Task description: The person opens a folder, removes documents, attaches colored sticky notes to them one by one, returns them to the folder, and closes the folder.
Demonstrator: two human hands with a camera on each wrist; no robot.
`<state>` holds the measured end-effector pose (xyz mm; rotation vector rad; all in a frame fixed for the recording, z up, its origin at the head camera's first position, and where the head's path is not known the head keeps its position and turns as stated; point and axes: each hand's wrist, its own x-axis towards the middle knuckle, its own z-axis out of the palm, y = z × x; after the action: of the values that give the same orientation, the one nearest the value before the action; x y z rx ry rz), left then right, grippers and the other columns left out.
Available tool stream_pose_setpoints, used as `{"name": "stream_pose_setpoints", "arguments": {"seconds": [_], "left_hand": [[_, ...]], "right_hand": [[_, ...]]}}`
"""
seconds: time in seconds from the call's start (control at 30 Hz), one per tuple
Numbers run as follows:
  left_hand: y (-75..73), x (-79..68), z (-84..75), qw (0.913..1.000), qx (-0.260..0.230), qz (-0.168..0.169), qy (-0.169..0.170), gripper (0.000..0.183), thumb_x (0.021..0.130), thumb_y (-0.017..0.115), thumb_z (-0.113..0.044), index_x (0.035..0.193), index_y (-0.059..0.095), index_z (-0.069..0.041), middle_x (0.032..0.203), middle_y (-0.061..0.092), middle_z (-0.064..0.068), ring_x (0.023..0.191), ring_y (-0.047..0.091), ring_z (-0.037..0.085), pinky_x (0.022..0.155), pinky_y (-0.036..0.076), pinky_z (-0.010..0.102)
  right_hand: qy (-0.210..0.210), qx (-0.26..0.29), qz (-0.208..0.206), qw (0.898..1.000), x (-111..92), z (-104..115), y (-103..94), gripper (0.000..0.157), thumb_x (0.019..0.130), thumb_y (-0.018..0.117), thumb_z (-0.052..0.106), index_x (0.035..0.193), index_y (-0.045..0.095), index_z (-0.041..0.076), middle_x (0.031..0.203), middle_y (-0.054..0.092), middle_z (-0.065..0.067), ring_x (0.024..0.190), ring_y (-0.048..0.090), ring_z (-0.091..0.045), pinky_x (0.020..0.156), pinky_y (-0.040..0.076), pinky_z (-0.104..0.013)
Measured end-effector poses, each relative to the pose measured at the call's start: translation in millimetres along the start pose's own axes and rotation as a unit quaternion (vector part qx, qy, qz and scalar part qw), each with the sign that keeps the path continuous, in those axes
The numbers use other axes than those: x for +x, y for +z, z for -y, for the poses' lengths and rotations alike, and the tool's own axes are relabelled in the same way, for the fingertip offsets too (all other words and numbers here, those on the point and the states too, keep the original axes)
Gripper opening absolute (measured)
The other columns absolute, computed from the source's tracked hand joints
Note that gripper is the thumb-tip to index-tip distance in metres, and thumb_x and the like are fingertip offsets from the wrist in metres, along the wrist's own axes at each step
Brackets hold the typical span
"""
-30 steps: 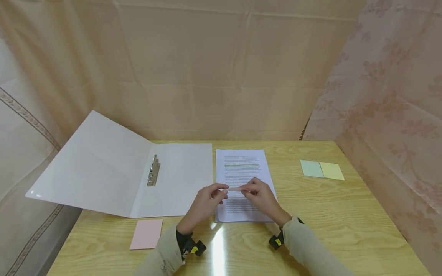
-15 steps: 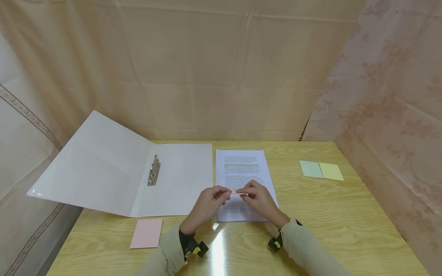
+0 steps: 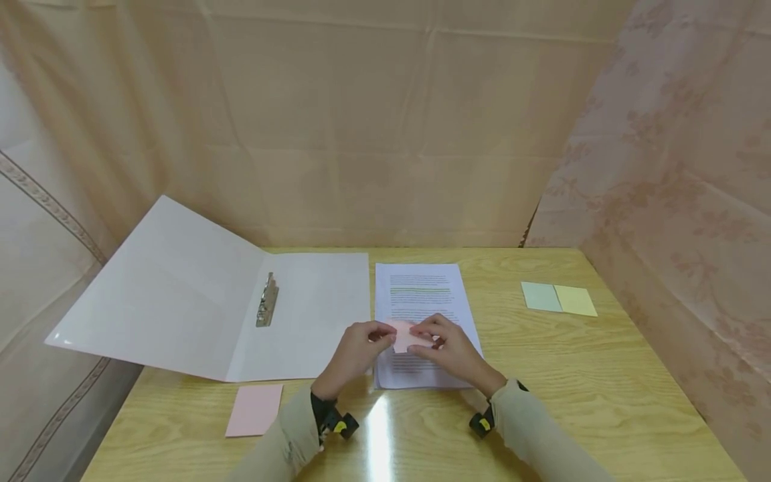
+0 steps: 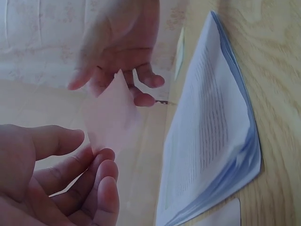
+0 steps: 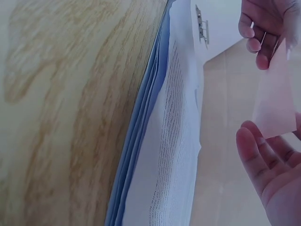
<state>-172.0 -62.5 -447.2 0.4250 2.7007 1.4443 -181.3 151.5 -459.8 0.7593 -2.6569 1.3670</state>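
Observation:
A small pink sticky note (image 3: pixel 402 338) is held up between both hands over a stack of printed sheets (image 3: pixel 415 371). My left hand (image 3: pixel 357 351) pinches its left side with thumb and fingertips; in the left wrist view the note's lower corner (image 4: pixel 110 120) meets those fingers. On the other side, my right hand (image 3: pixel 453 348) holds the note's right part, fingers spread behind it in the right wrist view, where the note (image 5: pixel 276 103) faces the camera. The top sheet carries lines of text with a green highlighted band near its top.
An open white folder (image 3: pixel 319 314) with a metal clip (image 3: pixel 268 301) lies left of the sheets, its cover tilted up. A pink sticky pad (image 3: pixel 255 410) sits at the front left. Green (image 3: pixel 541 296) and yellow (image 3: pixel 575 300) pads lie side by side at the right.
The pink note was seen nearly edge-on as a thin strip; now its flat face shows in the head view. Both hands stay over the sheets, the right hand's thumb and fingers further apart.

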Motion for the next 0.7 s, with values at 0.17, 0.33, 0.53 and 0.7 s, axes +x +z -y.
{"name": "stream_pose_setpoints", "arguments": {"seconds": [0.17, 0.33, 0.53, 0.7], "left_hand": [[-0.7, 5.9, 3.1, 0.9998, 0.012, 0.014, -0.006, 0.016, 0.091, 0.065, -0.016, 0.1, 0.073, -0.005, 0.096, 0.074, 0.007, 0.083, 0.061, 0.015, 0.069, 0.048, 0.025], [-0.6, 19.0, 5.2, 0.9988, 0.021, 0.033, -0.031, 0.016, 0.09, 0.064, -0.008, 0.104, 0.072, -0.005, 0.1, 0.073, 0.008, 0.086, 0.061, 0.016, 0.072, 0.05, 0.028], [1.2, 31.5, 4.2, 0.9978, 0.047, 0.035, -0.031, 0.02, 0.089, 0.063, -0.004, 0.106, 0.072, -0.005, 0.102, 0.073, 0.01, 0.088, 0.063, 0.019, 0.073, 0.051, 0.03], [5.2, 38.3, 9.3, 0.9959, 0.071, 0.04, -0.039, 0.021, 0.087, 0.064, -0.004, 0.106, 0.072, -0.005, 0.098, 0.071, 0.009, 0.086, 0.063, 0.019, 0.072, 0.052, 0.03]], "right_hand": [[0.019, -0.023, -0.016, 0.999, 5, -2, 1.0, 0.02, 0.087, 0.072, 0.018, 0.103, 0.075, 0.005, 0.094, 0.064, -0.004, 0.082, 0.055, -0.01, 0.066, 0.05, -0.02], [0.021, -0.034, -0.02, 0.999, 11, -7, 0.9, 0.016, 0.087, 0.071, 0.011, 0.1, 0.076, 0.004, 0.089, 0.063, -0.003, 0.077, 0.053, -0.008, 0.063, 0.048, -0.019], [0.022, -0.053, -0.022, 0.998, 20, -13, 2.2, 0.015, 0.085, 0.071, 0.006, 0.099, 0.076, 0.003, 0.089, 0.063, -0.004, 0.077, 0.055, -0.011, 0.065, 0.049, -0.02], [0.034, -0.078, -0.003, 0.996, 25, -15, 3.7, 0.018, 0.083, 0.07, 0.0, 0.1, 0.075, 0.001, 0.09, 0.063, -0.006, 0.076, 0.056, -0.012, 0.065, 0.048, -0.019]]}}
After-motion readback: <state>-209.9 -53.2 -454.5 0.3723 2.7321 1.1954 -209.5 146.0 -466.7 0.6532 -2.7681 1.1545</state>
